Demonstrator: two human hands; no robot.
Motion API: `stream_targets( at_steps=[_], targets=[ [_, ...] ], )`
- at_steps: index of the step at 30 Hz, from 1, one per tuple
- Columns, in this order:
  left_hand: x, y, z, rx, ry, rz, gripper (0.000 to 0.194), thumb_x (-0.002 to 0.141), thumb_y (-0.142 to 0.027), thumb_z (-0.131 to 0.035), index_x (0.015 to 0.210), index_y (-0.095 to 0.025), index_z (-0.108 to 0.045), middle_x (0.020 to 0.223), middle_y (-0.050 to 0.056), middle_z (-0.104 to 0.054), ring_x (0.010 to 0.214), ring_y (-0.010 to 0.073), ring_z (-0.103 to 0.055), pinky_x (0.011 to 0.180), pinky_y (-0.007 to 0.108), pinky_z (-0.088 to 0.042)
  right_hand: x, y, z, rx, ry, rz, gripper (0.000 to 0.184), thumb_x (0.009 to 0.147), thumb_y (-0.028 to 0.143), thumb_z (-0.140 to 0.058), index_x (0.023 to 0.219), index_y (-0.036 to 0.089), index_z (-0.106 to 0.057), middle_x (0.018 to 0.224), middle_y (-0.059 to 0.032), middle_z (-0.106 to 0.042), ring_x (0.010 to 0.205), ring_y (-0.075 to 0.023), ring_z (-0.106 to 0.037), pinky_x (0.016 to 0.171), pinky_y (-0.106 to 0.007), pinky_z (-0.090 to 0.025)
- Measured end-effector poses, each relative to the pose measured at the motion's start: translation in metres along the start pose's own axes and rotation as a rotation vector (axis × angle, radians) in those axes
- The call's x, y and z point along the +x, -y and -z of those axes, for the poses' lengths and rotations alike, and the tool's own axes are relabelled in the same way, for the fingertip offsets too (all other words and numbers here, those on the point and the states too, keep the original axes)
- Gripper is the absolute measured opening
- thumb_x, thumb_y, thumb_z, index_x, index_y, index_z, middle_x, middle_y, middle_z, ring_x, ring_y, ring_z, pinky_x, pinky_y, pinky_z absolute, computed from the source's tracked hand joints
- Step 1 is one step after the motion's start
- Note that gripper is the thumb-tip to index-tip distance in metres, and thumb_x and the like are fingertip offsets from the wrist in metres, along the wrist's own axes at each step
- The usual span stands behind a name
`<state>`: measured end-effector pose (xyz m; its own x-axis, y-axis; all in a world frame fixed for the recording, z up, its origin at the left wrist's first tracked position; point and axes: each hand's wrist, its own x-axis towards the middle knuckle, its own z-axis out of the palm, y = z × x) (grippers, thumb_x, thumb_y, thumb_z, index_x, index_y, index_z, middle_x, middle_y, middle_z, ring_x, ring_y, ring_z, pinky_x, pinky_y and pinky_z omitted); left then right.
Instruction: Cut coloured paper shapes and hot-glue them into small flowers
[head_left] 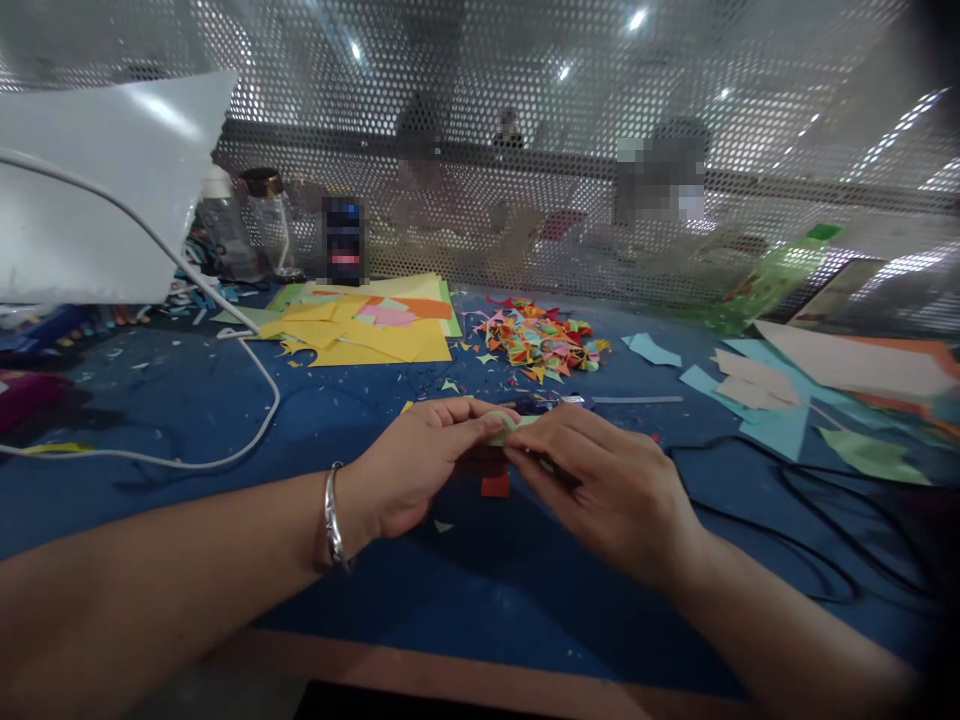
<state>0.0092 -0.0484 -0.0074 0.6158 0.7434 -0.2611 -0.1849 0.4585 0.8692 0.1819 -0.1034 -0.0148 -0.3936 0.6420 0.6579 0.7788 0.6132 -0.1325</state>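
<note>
My left hand (431, 455), with a silver bangle at the wrist, pinches a small pale green piece of paper (498, 428) between thumb and fingers. From the other side my right hand (611, 475) closes its fingertips on the same paper, so the two hands meet at it. Part of the paper is hidden by the fingers. Just below them, a small orange-red paper piece (495, 486) lies on the blue tabletop (480, 590). Behind my right hand is a dark purple tool (551, 402), largely covered, its kind unclear.
Beyond my hands is a heap of colourful paper scraps (544, 340). Yellow paper sheets (416, 340) lie left of it, light blue paper (780, 425) to the right. A white cable (274, 400) and a black cable (780, 545) cross the table. A perforated metal screen (480, 230) stands behind.
</note>
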Motion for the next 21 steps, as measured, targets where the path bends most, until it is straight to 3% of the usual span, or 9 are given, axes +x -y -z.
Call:
stream_targets(
  at_steps=[4, 9, 14, 21],
  targets=[
    [-0.0013, 0.0002, 0.0013, 0.012, 0.035, -0.03, 0.014, 0.086, -0.025, -0.066, 0.082, -0.012, -0.069, 0.078, 0.004, -0.068, 0.071, 0.0126, -0.063, 0.072, 0.027, -0.051, 0.0034, -0.0002, 0.0006, 0.111, -0.024, -0.114, 0.01, 0.091, 0.011, -0.058, 0.086, 0.019, -0.063, 0.077, -0.0011, -0.064, 0.064, -0.011, -0.06, 0.057, -0.022, -0.046],
    [-0.0041, -0.001, 0.0017, 0.158, 0.096, -0.145, 0.018, 0.075, -0.024, -0.079, 0.087, -0.013, -0.072, 0.082, 0.002, -0.071, 0.075, 0.0099, -0.062, 0.076, 0.022, -0.047, 0.0055, -0.0013, 0.0008, 0.193, -0.021, -0.253, 0.011, 0.087, 0.012, -0.061, 0.08, 0.02, -0.062, 0.068, 0.0015, -0.06, 0.058, -0.0104, -0.055, 0.053, -0.021, -0.043],
    [-0.0036, -0.0028, 0.0017, 0.328, 0.089, -0.242, 0.011, 0.086, -0.018, -0.065, 0.091, -0.014, -0.074, 0.081, 0.001, -0.072, 0.075, 0.0095, -0.063, 0.078, 0.021, -0.048, 0.0055, -0.0002, 0.0011, 0.211, -0.007, -0.323, 0.01, 0.088, 0.016, -0.061, 0.08, 0.02, -0.063, 0.069, 0.0015, -0.059, 0.059, -0.0106, -0.055, 0.053, -0.021, -0.043],
    [-0.0038, -0.0012, 0.0039, 0.516, 0.049, -0.365, 0.012, 0.089, -0.022, -0.06, 0.091, -0.018, -0.072, 0.083, 0.002, -0.072, 0.076, 0.0117, -0.063, 0.075, 0.023, -0.049, 0.0056, 0.0003, 0.0018, 0.219, -0.009, -0.372, 0.009, 0.088, 0.022, -0.062, 0.08, 0.02, -0.062, 0.067, 0.0011, -0.06, 0.057, -0.0113, -0.055, 0.052, -0.022, -0.044]
  ],
)
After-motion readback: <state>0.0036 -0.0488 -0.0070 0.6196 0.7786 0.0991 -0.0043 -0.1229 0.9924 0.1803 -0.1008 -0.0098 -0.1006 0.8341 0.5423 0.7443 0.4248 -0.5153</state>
